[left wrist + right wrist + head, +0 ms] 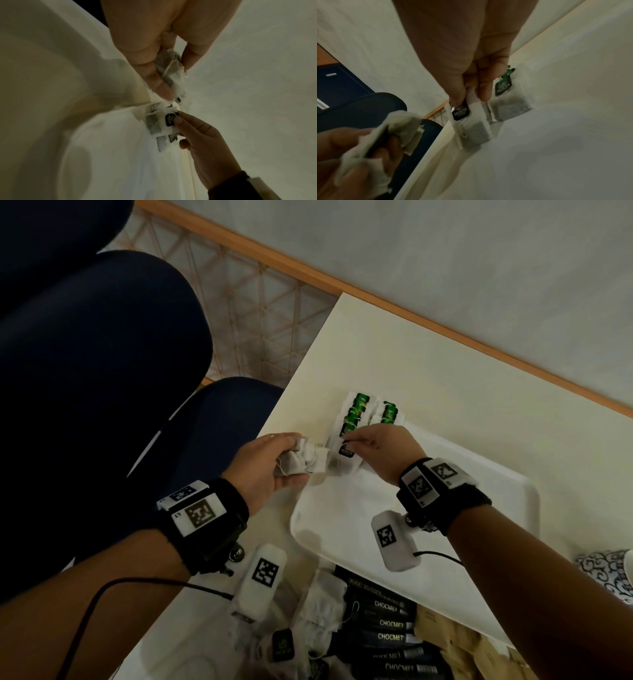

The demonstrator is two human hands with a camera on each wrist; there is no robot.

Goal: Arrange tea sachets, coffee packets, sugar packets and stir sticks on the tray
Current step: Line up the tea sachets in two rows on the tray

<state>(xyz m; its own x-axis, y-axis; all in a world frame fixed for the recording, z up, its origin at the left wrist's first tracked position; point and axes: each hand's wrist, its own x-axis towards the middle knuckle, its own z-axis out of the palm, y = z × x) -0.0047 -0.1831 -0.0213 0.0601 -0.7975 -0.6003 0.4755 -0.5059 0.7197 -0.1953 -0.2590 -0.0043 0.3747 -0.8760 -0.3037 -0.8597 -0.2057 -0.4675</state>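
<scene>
Table (445,364): white tray (496,542) set on it.
Done: 2 tea sachet rows (368,414) laid at tray's far corner.
Right hand (380,451): 1 sachet (471,125) pinched, lowered at the near row end.
Left hand (270,463): spare sachets (301,460) clutched.
Left: CHOCMET packets (387,635) unplaced beside tray's near edge; sugar and sticks not identified.

Head overhead; wrists close, shared tray (527,491)

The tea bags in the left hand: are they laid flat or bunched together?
Bunched. The left hand grips the tea bags as a crumpled wad, their paper folded over.

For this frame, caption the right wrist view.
Right hand pinches a white green-tea sachet above the white plastic tray.
</scene>
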